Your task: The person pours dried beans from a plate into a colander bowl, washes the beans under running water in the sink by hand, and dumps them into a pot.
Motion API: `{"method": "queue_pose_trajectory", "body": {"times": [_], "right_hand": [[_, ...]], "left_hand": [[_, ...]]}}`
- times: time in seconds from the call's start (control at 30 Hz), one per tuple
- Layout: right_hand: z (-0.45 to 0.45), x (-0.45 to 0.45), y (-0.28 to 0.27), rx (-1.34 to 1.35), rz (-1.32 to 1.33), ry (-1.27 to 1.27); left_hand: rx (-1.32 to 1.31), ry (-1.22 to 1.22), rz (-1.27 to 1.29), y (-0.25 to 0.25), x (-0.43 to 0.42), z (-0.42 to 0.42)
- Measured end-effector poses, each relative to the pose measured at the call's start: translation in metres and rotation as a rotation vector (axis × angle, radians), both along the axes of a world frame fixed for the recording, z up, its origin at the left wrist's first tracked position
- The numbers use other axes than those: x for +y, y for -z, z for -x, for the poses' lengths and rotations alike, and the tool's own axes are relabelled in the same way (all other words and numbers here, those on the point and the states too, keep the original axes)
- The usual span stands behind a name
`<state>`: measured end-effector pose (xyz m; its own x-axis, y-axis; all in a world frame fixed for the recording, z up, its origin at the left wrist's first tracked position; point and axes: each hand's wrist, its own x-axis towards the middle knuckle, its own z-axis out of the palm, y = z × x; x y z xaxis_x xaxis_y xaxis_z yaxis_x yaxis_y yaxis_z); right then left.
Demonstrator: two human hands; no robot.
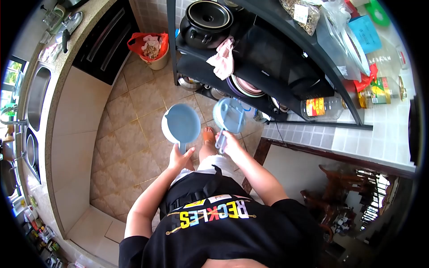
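Between my left hand (179, 159) and my right hand (229, 144) runs a narrow gap, with my foot (208, 135) below it. The blue basin (182, 123) blocks the way just ahead of my left hand, and the ribbed blue vessel (230, 117) does so ahead of my right. Left of my left hand, I could pass over the floor tiles (121, 138) as far as the counter (59, 78). Past the basin stands the bin (157, 63); beyond the vessel, the black rack (254, 71) and its hanging pink cloth (222, 60) bar the way.
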<state>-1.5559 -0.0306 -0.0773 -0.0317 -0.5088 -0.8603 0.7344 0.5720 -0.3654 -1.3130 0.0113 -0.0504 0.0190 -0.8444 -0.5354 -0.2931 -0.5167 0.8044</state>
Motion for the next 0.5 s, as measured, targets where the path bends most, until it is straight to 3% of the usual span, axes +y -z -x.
{"method": "queue_pose_trajectory", "body": {"times": [0.13,0.3,0.37,0.5], "right_hand": [[0.088,-0.045,0.046,0.035,0.076,0.122],[0.166,-0.115,0.082,-0.044,0.062,0.076],[0.179,-0.140,0.092,0.128,0.073,0.145],[0.214,-0.188,0.122,0.081,0.223,0.139]], "left_hand": [[0.142,-0.141,-0.236,-0.008,-0.001,0.001],[0.274,-0.242,-0.332,-0.017,-0.012,0.021],[0.258,-0.235,-0.340,-0.030,-0.024,0.037],[0.279,-0.292,-0.330,-0.035,-0.036,0.064]]}}
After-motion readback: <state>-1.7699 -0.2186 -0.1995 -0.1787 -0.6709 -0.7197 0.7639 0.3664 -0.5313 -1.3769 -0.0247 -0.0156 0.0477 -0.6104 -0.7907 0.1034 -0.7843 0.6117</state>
